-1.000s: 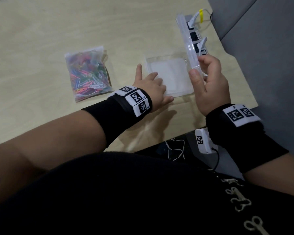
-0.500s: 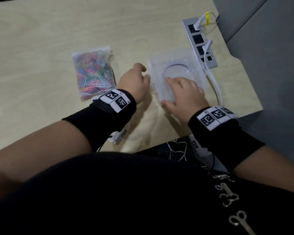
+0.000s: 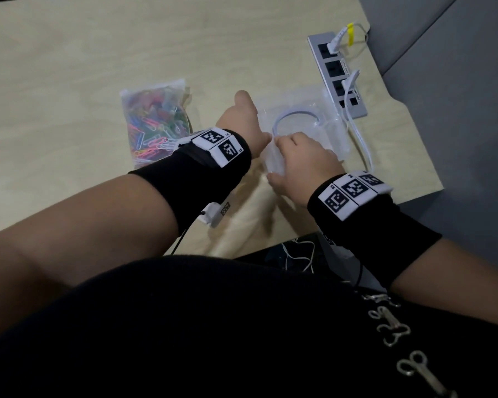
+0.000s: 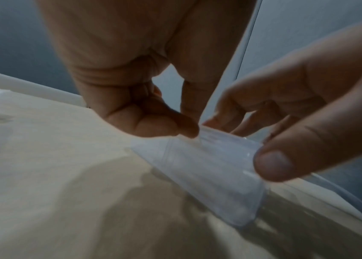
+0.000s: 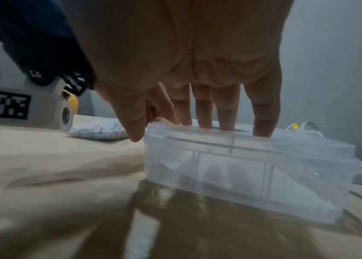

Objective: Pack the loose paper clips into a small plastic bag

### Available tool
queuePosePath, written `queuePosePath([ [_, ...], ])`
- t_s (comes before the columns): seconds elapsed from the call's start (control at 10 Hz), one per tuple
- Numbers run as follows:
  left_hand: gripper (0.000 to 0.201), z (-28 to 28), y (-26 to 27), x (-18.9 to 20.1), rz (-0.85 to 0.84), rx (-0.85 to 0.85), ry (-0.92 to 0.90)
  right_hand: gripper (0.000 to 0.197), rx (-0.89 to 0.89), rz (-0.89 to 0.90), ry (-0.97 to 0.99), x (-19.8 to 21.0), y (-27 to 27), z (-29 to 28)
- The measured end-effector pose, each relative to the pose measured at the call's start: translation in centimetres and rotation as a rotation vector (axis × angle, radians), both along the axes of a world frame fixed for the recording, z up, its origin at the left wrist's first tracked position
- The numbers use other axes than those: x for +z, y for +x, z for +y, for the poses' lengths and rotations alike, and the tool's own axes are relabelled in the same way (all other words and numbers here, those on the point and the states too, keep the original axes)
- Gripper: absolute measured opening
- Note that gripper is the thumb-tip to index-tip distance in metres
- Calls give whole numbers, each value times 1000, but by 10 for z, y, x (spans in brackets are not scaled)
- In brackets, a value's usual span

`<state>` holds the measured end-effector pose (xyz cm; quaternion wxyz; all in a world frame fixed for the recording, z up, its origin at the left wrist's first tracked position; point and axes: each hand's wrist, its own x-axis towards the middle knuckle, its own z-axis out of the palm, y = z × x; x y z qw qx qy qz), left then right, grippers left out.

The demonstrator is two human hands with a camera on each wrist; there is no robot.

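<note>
A small clear plastic bag (image 3: 153, 124) stuffed with coloured paper clips lies on the table left of my hands, and shows white and blurred in the right wrist view (image 5: 100, 129). A clear plastic box (image 3: 328, 130) with its lid down stands in front of me. My right hand (image 3: 299, 156) rests on the lid with straight fingers (image 5: 226, 112) pressing down. My left hand (image 3: 263, 139) is at the box's left corner (image 4: 209, 166), where its curled fingers (image 4: 153, 122) grip the lid's edge. The right thumb (image 4: 271, 164) touches the same end.
A grey power strip (image 3: 337, 73) with two white plugs lies behind the box, and its white cable (image 3: 360, 145) runs down the box's right side. The table's right edge (image 3: 414, 156) is close by. My left wrist's camera (image 5: 27, 105) hangs over the table.
The right hand held the lid upright one second ago; the lid has come down and the hand now lies flat on it. The left hand moved from the box's front to its left corner.
</note>
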<state>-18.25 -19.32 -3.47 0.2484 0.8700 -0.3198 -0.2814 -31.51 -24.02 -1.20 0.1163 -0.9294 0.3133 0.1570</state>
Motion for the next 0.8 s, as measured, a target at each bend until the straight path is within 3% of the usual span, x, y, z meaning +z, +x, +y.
queuePosePath([
  [0.2,33,-14,-9,6,-136,-150,109,48,11,-34,-6,3,0,4],
  [0.4,29,-8,-4,9,-64,-158,107,44,28,-21,2,4,3,2],
  [0.7,30,68,4,16,179,22,-44,59,58,92,60,14,7,-15],
  [0.8,20,111,5,18,196,-41,34,57,45,50,64,30,8,-26],
])
